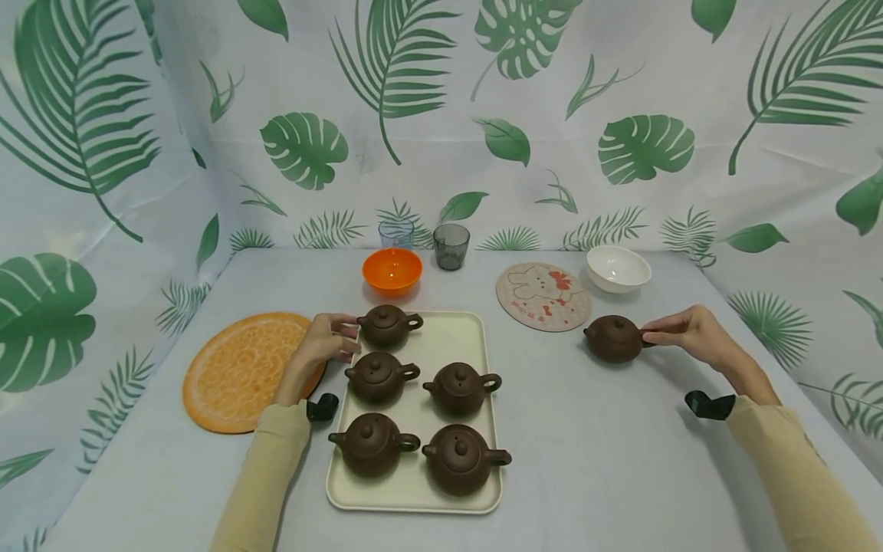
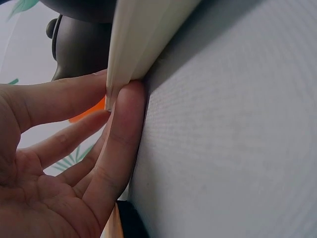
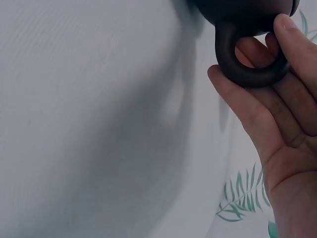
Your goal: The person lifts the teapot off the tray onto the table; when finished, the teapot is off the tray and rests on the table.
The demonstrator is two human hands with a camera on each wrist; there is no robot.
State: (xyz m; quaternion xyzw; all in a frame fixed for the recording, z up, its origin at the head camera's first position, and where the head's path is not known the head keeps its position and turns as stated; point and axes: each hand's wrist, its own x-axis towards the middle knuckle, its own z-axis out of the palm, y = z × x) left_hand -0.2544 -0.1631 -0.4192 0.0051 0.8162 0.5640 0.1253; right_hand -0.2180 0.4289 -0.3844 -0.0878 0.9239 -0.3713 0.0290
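A cream tray [image 1: 414,502] bears several dark brown teapots, such as the one [image 1: 384,326] at its far left corner and another [image 1: 460,460] at its near right. My left hand [image 1: 323,346] is at the tray's far left side; in the left wrist view its fingers [image 2: 126,114] pinch the tray's rim [image 2: 136,49]. Off to the right, my right hand [image 1: 690,333] grips a similar brown teapot [image 1: 614,339] by its handle. The ring-shaped handle [image 3: 247,77] sits between thumb and fingers in the right wrist view. Whether this teapot touches the table cannot be told.
A round orange-slice mat [image 1: 241,376] lies left of the tray. Behind stand an orange bowl [image 1: 392,272], a clear bluish glass [image 1: 396,234] and a grey glass [image 1: 451,247]. A round rabbit mat [image 1: 543,297] and a white bowl [image 1: 618,269] are at the back right.
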